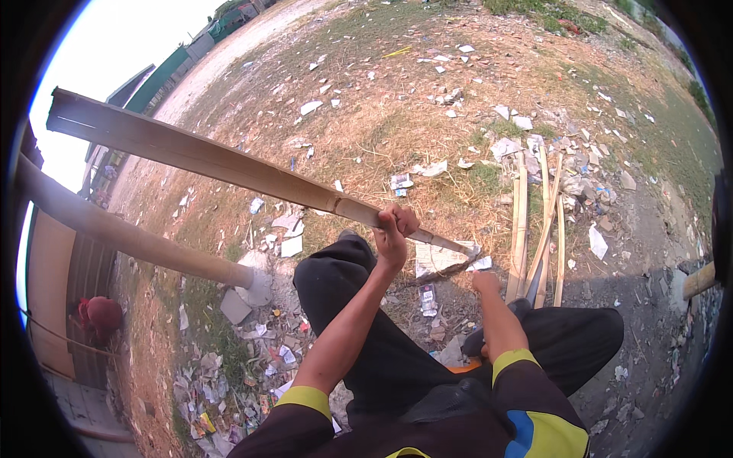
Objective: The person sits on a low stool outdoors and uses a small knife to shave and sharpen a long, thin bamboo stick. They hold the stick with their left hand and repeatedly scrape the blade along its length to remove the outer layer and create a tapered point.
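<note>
My left hand (397, 227) is wrapped round a long split bamboo piece (259, 175), which slants from the upper left down toward the right. Its lower end meets a pale flat block (435, 259) on the ground between my legs. Just below that end is my right hand (485, 283), closed, with its fingers partly turned from view. A dark narrow edge shows between the block and this hand. Whether the hand holds it, I cannot make out.
Several bamboo strips (543, 221) lie on the ground beside my right leg. A round post (153, 240) stands at the left in a concrete base (257, 282). Another post end (699, 281) is at the far right. Paper scraps and rubble (221, 397) litter the ground.
</note>
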Available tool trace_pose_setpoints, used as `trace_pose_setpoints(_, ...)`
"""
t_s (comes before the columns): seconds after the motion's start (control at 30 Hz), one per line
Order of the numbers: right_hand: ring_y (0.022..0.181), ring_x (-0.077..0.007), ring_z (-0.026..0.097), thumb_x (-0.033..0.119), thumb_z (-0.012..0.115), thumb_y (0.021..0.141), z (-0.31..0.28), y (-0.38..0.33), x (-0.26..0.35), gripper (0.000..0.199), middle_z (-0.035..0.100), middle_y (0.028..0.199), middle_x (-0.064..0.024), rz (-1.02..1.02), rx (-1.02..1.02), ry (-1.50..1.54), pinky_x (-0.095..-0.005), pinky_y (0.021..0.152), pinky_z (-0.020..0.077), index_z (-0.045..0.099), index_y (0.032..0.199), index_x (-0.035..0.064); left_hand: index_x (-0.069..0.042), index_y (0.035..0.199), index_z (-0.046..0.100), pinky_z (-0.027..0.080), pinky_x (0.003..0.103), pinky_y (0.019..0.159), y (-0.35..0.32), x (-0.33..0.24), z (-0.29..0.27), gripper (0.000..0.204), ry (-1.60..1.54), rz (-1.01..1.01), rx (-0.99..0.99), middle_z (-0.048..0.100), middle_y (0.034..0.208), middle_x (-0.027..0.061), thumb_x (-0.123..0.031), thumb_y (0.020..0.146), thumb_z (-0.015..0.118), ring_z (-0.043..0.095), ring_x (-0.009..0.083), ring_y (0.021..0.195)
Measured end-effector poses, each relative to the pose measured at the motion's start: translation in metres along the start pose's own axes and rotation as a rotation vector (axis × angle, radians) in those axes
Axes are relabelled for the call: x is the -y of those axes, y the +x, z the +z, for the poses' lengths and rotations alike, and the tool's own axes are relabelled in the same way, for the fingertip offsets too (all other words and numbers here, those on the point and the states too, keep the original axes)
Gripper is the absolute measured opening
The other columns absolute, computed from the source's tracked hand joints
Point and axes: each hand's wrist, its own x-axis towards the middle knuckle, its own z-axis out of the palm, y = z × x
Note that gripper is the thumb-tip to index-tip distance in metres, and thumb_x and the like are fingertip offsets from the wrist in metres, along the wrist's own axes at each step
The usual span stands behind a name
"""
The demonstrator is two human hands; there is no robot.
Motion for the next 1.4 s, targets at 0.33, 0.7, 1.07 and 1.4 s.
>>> trace_pose_setpoints(0.33,0.079,-0.0468,0.055,0.046,0.032,0.094,-0.084,-0.092,0.061,0.053,0.058,0.077,-0.0297,-0.597,-0.318,0.73,-0.0516,0.073,0.0405,0.054,0.086,-0.0017,-0.011,0.062,0.025,0.02,0.027,0.047,0.003,0.002,-0.005,0.06,-0.006,-0.094,-0.02,0.022,0.053,-0.0027,-0.065,0.087,0.032,0.02,0.0092,0.048)
trace_pose_setpoints(0.7,0.073,-0.0454,0.057,0.043,0.03,0.095,-0.095,-0.135,0.075,0.054,0.059,0.07,-0.0263,-0.456,-0.186,0.863,-0.0489,0.068,0.0422,0.056,0.081,-0.0019,-0.007,0.058,0.033,0.033,0.029,0.05,0.008,-0.002,-0.009,0.068,-0.016,-0.113,0.114,0.032,0.056,0.0032,-0.069,0.084,0.022,0.034,0.0154,0.05)
trace_pose_setpoints(1.07,0.074,-0.0479,0.055,0.038,0.031,0.096,-0.084,-0.117,0.068,0.054,0.057,0.072,-0.0305,-0.304,-0.25,0.676,-0.051,0.068,0.0424,0.059,0.079,-0.0051,-0.01,0.049,0.027,0.02,0.029,0.039,0.01,0.0,-0.006,0.074,-0.051,-0.13,0.315,0.026,0.044,-0.0013,-0.079,0.075,0.027,0.022,0.0109,0.038)
trace_pose_setpoints(1.4,0.064,-0.0455,0.059,0.04,0.029,0.096,-0.06,-0.114,0.051,0.054,0.059,0.066,-0.0275,-0.311,-0.343,0.541,-0.0506,0.061,0.0474,0.056,0.08,-0.0041,-0.011,0.049,0.025,0.017,0.028,0.04,0.011,-0.001,-0.003,0.074,-0.089,-0.151,0.337,0.023,0.044,-0.0029,-0.08,0.074,0.027,0.02,0.0102,0.038)
